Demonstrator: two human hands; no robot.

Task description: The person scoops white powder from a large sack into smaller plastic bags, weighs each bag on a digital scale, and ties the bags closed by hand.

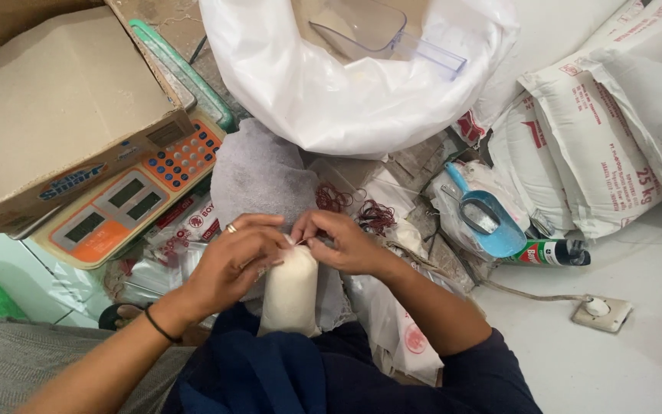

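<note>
A small clear plastic bag filled with white powder [291,291] stands upright on my lap. My left hand [231,261], with a ring and a black wristband, grips its twisted neck. My right hand [344,241] pinches the top of the same bag, with a thin rubber band stretched between its fingers. Loose red rubber bands [362,208] lie on the floor just beyond my hands.
A large open white sack [346,92] with a clear scoop [381,34] stands ahead. A digital scale [128,195] under a cardboard box [47,107] sits at the left. A blue scoop [488,215], stacked white sacks [599,146], a spray can [549,253] and a wall socket [599,313] lie right.
</note>
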